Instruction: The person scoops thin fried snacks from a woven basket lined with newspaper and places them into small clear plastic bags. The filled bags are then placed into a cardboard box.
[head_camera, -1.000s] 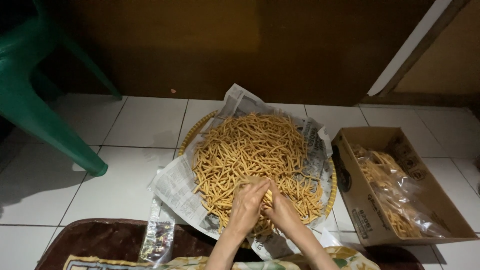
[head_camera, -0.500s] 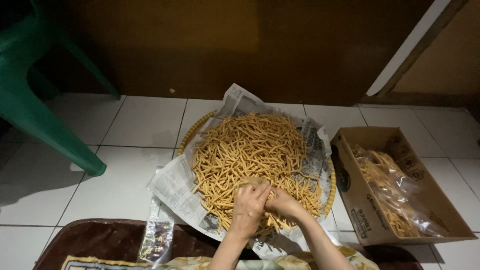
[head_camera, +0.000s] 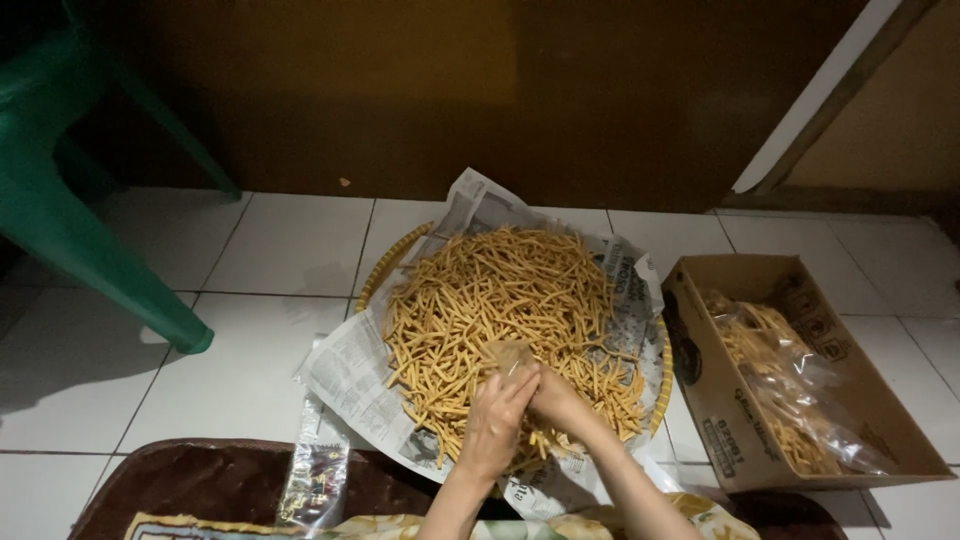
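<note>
Hands (head_camera: 525, 400) together, maybe pinching bag (head_camera: 508, 355) w/ snack sticks (head_camera: 500, 290)

The floor (head_camera: 250, 240) is laid with pale square tiles with thin dark joints, lit brightly near the middle and falling into shadow toward the left edge. Behind it runs a dark brown wall (head_camera: 420, 90), dim at the top, with a slanted white strip (head_camera: 815, 95) and a tan panel (head_camera: 900, 110) at the far right. A green plastic chair (head_camera: 70, 200) stands at the left, its leg resting on the tiles and casting a shadow there.
</note>
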